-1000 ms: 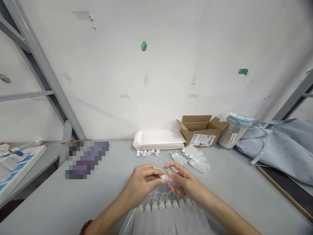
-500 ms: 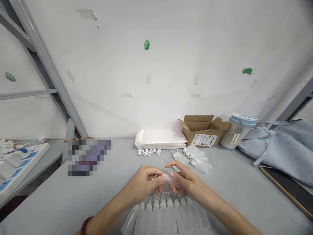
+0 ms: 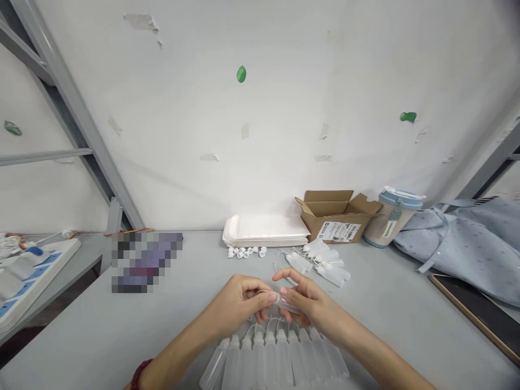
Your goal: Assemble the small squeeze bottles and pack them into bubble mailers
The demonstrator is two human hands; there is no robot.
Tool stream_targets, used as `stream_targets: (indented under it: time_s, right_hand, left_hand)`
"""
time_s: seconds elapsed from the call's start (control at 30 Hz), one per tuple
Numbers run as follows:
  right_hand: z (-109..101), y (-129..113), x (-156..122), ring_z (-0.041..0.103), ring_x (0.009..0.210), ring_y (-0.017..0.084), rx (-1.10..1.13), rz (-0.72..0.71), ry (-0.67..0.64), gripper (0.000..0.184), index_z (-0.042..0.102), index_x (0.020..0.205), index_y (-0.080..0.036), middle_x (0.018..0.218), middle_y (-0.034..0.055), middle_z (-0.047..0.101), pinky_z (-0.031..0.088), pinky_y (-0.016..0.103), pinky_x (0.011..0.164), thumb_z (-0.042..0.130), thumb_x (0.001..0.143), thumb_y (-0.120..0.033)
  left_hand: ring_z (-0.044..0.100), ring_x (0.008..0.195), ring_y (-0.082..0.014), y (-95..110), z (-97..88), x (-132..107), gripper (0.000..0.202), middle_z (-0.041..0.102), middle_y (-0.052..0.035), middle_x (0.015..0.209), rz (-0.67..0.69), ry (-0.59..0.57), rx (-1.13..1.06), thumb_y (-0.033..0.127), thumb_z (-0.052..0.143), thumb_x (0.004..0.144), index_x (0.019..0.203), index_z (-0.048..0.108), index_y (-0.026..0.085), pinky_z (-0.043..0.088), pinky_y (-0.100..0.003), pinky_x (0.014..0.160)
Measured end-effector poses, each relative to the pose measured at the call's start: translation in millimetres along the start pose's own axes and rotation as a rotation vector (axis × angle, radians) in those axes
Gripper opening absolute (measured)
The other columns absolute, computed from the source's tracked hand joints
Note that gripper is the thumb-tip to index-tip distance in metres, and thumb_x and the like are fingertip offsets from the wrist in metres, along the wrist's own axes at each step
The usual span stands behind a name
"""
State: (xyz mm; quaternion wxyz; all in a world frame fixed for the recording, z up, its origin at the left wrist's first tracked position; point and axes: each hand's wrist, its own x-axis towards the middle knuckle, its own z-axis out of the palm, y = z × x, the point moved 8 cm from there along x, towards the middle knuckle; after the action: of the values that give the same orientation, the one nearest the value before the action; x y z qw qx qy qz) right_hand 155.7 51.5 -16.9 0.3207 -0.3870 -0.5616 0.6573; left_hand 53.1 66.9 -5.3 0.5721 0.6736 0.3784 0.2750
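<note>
Both hands meet over the grey table [image 3: 81, 336], just above a row of several small translucent squeeze bottles [image 3: 276, 357] lying side by side. My right hand [image 3: 309, 303] grips the body of one small clear bottle [image 3: 289, 306], held sideways. My left hand [image 3: 239, 303] pinches the white cap end [image 3: 273, 297] of that same bottle with its fingertips. The bottle is mostly covered by fingers.
Farther back lie a loose pile of similar bottles [image 3: 323, 262], several small white caps [image 3: 246, 252], a stack of white trays [image 3: 266, 230], an open cardboard box [image 3: 335, 216] and a blue-lidded cup [image 3: 392, 216]. Blue cloth [image 3: 467, 238] covers the right side. A power strip [image 3: 28, 268] sits left.
The hands stay together on the same bottle. My left fingers have shifted slightly around the cap end. The view has moved a little.
</note>
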Motion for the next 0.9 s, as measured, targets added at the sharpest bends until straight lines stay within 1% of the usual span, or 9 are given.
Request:
stream_targets:
  time_s: [0.1, 0.17, 0.27, 0.43, 0.5, 0.57, 0.7, 0.8, 0.9]
  right_hand:
    - [-2.9, 3.6, 1.2, 0.023, 0.043, 0.005, 0.012, 0.007, 0.009, 0.034, 0.043, 0.102, -0.023, 0.058, -0.0068, 0.051, 0.014, 0.021, 0.043, 0.049, 0.085, -0.051]
    - [-5.1, 6.0, 2.3, 0.024, 0.043, 0.005, 0.015, 0.015, 0.023, 0.034, 0.043, 0.102, -0.023, 0.058, -0.0067, 0.051, 0.014, 0.021, 0.043, 0.049, 0.085, -0.052]
    - [-4.9, 6.6, 2.9, 0.023, 0.042, 0.005, 0.019, 0.013, 0.017, 0.033, 0.044, 0.102, -0.024, 0.058, -0.0067, 0.051, 0.013, 0.021, 0.043, 0.049, 0.085, -0.052]
    - [-2.8, 1.4, 0.9, 0.024, 0.044, 0.005, 0.002, -0.017, 0.008, 0.034, 0.043, 0.104, -0.024, 0.059, -0.0065, 0.050, 0.015, 0.021, 0.044, 0.048, 0.085, -0.052]
    - [-2.1, 0.3, 0.5, 0.025, 0.044, 0.005, -0.009, -0.018, 0.008, 0.035, 0.043, 0.104, -0.023, 0.059, -0.0064, 0.050, 0.015, 0.021, 0.044, 0.048, 0.085, -0.052]
    - [-1.2, 1.0, 0.9, 0.026, 0.044, 0.005, -0.018, -0.010, 0.007, 0.036, 0.042, 0.103, -0.023, 0.059, -0.0065, 0.050, 0.015, 0.021, 0.044, 0.049, 0.084, -0.053]
    - [0.4, 2.5, 1.9, 0.025, 0.043, 0.005, -0.037, -0.021, 0.008, 0.038, 0.042, 0.102, -0.022, 0.059, -0.0062, 0.051, 0.016, 0.021, 0.044, 0.049, 0.083, -0.055]
    - [-0.2, -0.1, 1.1, 0.032, 0.048, 0.007, -0.062, -0.067, 0.026, 0.036, 0.042, 0.104, -0.022, 0.062, -0.0051, 0.051, 0.020, 0.020, 0.045, 0.047, 0.085, -0.053]
    - [-1.5, -3.8, -0.7, 0.040, 0.056, 0.009, -0.142, -0.105, 0.055, 0.033, 0.043, 0.106, -0.022, 0.063, -0.0038, 0.051, 0.027, 0.020, 0.049, 0.042, 0.088, -0.050]
  left_hand:
    - [0.060, 0.078, -0.0170, 12.4, 0.0, -2.5, 0.020, 0.067, -0.0057, 0.087, 0.108, 0.026, 0.062, 0.026, 0.058, 0.078, 0.091, 0.070, 0.016, 0.047, -0.026, 0.072]
    - [0.059, 0.086, -0.0187, 17.7, -1.5, -3.7, 0.020, 0.066, -0.0062, 0.094, 0.152, 0.058, 0.118, 0.025, 0.058, 0.078, 0.093, 0.070, 0.018, 0.046, -0.027, 0.077]
    - [0.059, 0.077, -0.0169, 13.8, -0.1, -2.6, 0.024, 0.067, -0.0050, 0.084, 0.112, 0.025, 0.099, 0.032, 0.054, 0.082, 0.091, 0.069, 0.016, 0.046, -0.025, 0.070]
    - [0.054, 0.050, -0.0124, -5.0, -0.1, 1.0, 0.043, 0.057, 0.0003, 0.053, -0.039, 0.014, 0.037, 0.047, 0.047, 0.084, 0.062, 0.060, 0.013, 0.042, -0.023, 0.052]
    - [0.054, 0.050, -0.0123, -4.8, 2.0, 1.0, 0.041, 0.058, -0.0004, 0.055, -0.042, 0.002, 0.022, 0.046, 0.049, 0.083, 0.061, 0.059, 0.013, 0.042, -0.023, 0.052]
    - [0.056, 0.057, -0.0132, 1.3, 3.4, 0.0, 0.032, 0.063, -0.0020, 0.062, -0.010, -0.002, 0.007, 0.041, 0.052, 0.082, 0.070, 0.062, 0.013, 0.043, -0.023, 0.056]
    - [0.058, 0.066, -0.0140, 12.3, -1.2, -2.6, 0.018, 0.066, -0.0021, 0.071, 0.030, 0.048, 0.000, 0.032, 0.058, 0.078, 0.080, 0.063, 0.015, 0.046, -0.024, 0.064]
    - [0.057, 0.062, -0.0135, 8.2, -3.3, -2.2, 0.020, 0.064, -0.0021, 0.069, -0.006, 0.063, 0.020, 0.035, 0.057, 0.078, 0.076, 0.060, 0.015, 0.046, -0.024, 0.059]
    - [0.055, 0.055, -0.0127, -0.4, 2.4, -0.5, 0.032, 0.063, -0.0035, 0.067, -0.052, -0.012, 0.001, 0.041, 0.050, 0.082, 0.068, 0.059, 0.013, 0.045, -0.025, 0.054]
